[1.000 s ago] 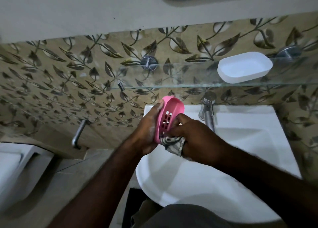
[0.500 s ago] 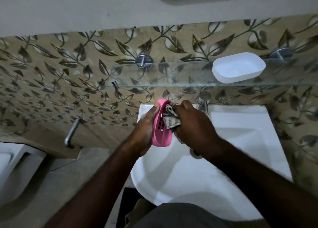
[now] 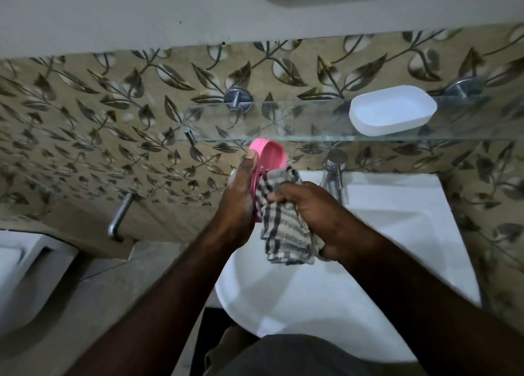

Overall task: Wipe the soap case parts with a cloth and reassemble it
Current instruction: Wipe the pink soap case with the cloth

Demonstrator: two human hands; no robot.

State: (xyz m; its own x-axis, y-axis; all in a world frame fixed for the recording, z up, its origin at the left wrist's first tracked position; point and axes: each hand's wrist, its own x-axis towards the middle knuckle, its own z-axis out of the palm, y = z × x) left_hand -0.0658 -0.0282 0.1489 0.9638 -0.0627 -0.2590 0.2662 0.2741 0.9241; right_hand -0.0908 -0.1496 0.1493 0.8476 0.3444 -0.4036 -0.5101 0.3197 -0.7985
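My left hand (image 3: 239,202) grips a pink slotted soap case tray (image 3: 270,155), held on edge above the back left of the white sink (image 3: 397,233). A striped grey-and-white cloth (image 3: 280,219) covers the tray's lower part and hangs down below it. My right hand (image 3: 317,219) is closed on that cloth and presses it against the tray. The white soap case part (image 3: 392,110) lies open side up on the glass shelf (image 3: 283,126), to the upper right of my hands.
A chrome tap (image 3: 334,174) stands at the back of the sink, just right of my hands. The glass shelf's front edge runs just above the pink tray. A metal wall pipe (image 3: 120,216) sticks out at left, above a white toilet (image 3: 25,276).
The cloth moved from the tray's top down over its lower half and now hangs open below. My right hand slid down and toward me. The pink tray rose slightly toward the shelf.
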